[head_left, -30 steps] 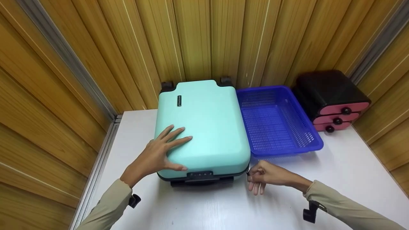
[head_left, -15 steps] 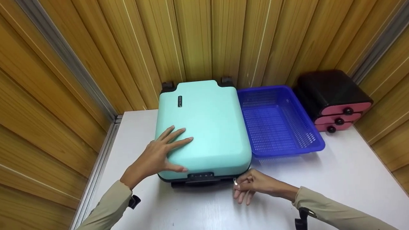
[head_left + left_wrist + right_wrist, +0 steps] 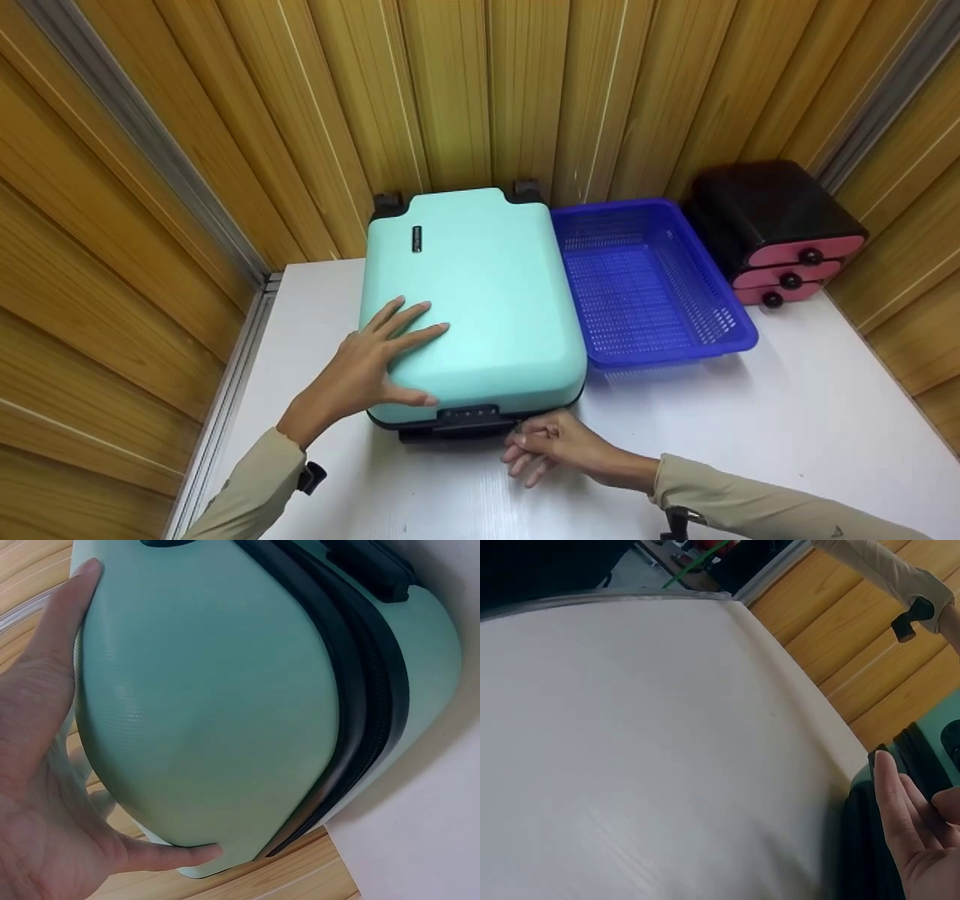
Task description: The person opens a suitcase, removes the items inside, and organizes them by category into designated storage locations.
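Bracing the case (image 3: 480, 300) near the table's (image 3: 795, 420) back edge, it seems, our left grip (image 3: 375, 367) lies splayed, unclenched. Our right grip (image 3: 551, 446) pinches, apparently, the zip (image 3: 373, 697).

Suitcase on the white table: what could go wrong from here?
The right grip appears to pinch at the dark seam, close to the black lock panel; its hold could slip or snag there.
The left grip rests spread over one front corner of the suitcase, so a sideways pull might swivel it.
The blue basket sits right beside the suitcase, so any shift could knock it.
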Tool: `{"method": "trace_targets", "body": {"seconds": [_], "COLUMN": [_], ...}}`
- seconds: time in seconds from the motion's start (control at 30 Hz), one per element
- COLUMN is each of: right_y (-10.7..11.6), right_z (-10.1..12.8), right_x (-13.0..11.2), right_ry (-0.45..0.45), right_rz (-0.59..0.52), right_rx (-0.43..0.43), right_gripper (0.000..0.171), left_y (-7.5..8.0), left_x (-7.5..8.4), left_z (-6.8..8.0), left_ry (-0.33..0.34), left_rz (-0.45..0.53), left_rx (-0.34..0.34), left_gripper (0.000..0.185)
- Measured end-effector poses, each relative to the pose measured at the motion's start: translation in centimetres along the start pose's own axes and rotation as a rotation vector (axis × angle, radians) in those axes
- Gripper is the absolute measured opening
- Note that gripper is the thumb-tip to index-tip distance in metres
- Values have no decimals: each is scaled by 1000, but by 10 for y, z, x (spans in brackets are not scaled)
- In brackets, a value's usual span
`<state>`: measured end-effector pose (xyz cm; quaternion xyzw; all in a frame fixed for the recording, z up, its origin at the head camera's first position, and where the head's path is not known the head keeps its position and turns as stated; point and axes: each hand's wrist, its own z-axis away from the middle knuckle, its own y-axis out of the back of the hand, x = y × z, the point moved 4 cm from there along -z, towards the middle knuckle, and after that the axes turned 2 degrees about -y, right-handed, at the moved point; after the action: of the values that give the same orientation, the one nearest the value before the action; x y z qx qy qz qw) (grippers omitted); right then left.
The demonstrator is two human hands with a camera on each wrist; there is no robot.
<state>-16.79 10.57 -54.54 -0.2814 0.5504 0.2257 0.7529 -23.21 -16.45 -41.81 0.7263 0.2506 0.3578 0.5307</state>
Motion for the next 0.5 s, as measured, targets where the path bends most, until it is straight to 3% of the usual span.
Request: {"method": "trace_targets", "body": {"seconds": [0.17, 0.5], "right_y": [-5, -20], "right_z": [-2, -11], "right_x": [0, 1], "right_ry": [-17, 22], "right_rz": [-24, -70], "right_rx": [72, 53], "right_gripper": [36, 39], "left_y": [1, 0], "left_x": [-2, 0], "left_z": [1, -1], "left_ry": [4, 9], "left_rz": [0, -5], "left_rx": [-3, -13], "left_gripper": [93, 94]}}
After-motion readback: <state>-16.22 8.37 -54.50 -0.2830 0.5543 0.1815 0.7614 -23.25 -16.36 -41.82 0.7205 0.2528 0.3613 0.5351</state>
